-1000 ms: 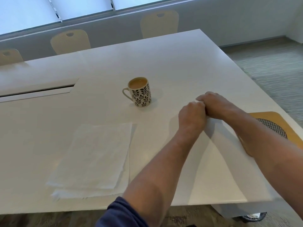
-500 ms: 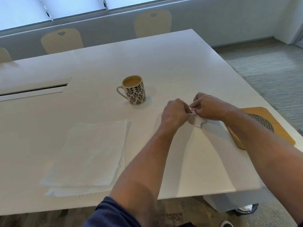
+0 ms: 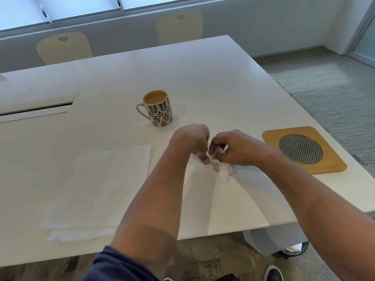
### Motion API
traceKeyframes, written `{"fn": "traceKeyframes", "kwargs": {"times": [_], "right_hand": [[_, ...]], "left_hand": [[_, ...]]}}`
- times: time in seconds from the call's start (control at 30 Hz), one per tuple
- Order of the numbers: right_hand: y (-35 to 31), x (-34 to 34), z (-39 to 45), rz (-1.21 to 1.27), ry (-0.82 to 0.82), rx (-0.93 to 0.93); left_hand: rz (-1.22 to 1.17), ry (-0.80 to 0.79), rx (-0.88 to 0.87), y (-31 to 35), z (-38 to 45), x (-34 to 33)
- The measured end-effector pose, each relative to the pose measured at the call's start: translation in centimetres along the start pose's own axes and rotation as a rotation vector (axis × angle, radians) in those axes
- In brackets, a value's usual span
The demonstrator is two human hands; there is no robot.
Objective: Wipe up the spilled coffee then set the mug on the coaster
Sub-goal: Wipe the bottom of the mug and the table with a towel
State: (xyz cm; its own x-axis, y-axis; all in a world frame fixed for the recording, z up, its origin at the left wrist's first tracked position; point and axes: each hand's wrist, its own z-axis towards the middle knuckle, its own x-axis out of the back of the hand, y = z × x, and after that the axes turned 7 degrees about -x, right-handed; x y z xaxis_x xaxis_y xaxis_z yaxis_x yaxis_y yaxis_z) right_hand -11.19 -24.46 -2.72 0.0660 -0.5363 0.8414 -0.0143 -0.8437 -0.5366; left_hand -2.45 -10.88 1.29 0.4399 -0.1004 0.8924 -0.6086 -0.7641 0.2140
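Left hand [image 3: 190, 141] and right hand [image 3: 229, 149] pinch crumpled tissue [image 3: 220, 169], fingers curled.

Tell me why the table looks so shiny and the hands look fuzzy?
Head view: window light glares off the white table, washing out the paper towels; the left hand and right hand look slightly motion-blurred around the crumpled tissue; the mug stays sharp.

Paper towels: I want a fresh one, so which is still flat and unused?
The stack of white paper towels lying flat left of the arms; the crumpled white towel is bunched between both hands.
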Motion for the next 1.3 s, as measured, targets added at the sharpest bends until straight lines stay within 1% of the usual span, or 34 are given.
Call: {"fn": "traceKeyframes", "kwargs": {"times": [0.1, 0.17, 0.23, 0.33, 0.47, 0.53, 0.6, 0.73, 0.8, 0.87, 0.93, 1.0, 1.07, 1.13, 1.2, 1.3], "right_hand": [[-0.3, -0.5, -0.2, -0.015, -0.065, 0.038], [0.0, -0.6, 0.1, -0.011, -0.089, 0.039], [0.1, -0.6, 0.5, -0.029, -0.067, 0.039], [0.7, -0.3, 1.6, -0.067, 0.029, 0.011], [2.9, 0.8, 3.0, -0.075, 0.175, -0.089], [3.8, 1.3, 3.7, -0.093, 0.253, -0.131], [4.6, 1.6, 4.5, -0.135, 0.312, -0.161], [5.6, 2.2, 6.1, -0.273, 0.283, -0.105], [5.8, 2.7, 6.5, -0.287, 0.300, -0.084], [6.0, 3.2, 6.9, -0.318, 0.318, -0.072], [6.5, 3.5, 7.2, -0.375, 0.319, -0.122], [7.0, 3.6, 7.6, -0.391, 0.339, -0.244], [7.0, 3.5, 7.8, -0.386, 0.380, -0.352], [6.6, 3.3, 7.8, -0.366, 0.394, -0.378], [5.8, 3.1, 7.6, -0.326, 0.353, -0.341], [3.8, 2.2, 6.9, -0.227, 0.229, -0.216]], "left_hand": [[0.010, -0.022, 0.016, -0.7, -0.4, 0.2], [-0.005, 0.011, 0.010, -1.2, -0.5, 0.2], [-0.024, 0.063, -0.013, -1.7, -0.2, 0.1], [-0.051, 0.214, -0.080, -2.3, 0.5, -0.5], [-0.072, 0.456, -0.181, -2.1, 1.9, -2.1], [-0.094, 0.526, -0.210, -1.2, 2.7, -3.1], [-0.064, 0.568, -0.233, 0.0, 3.5, -3.8], [0.021, 0.610, -0.241, 2.5, 4.6, -4.0], [0.051, 0.638, -0.222, 3.0, 5.3, -4.0], [0.090, 0.613, -0.233, 3.0, 5.8, -4.2], [0.104, 0.548, -0.263, 2.8, 6.2, -4.3], [0.093, 0.516, -0.293, 2.6, 6.6, -4.3], [0.092, 0.523, -0.307, 2.4, 7.0, -4.3], [0.097, 0.536, -0.305, 2.0, 7.1, -4.4], [0.079, 0.544, -0.295, 1.6, 6.9, -4.1], [0.025, 0.578, -0.220, 0.5, 6.0, -2.8]]}}
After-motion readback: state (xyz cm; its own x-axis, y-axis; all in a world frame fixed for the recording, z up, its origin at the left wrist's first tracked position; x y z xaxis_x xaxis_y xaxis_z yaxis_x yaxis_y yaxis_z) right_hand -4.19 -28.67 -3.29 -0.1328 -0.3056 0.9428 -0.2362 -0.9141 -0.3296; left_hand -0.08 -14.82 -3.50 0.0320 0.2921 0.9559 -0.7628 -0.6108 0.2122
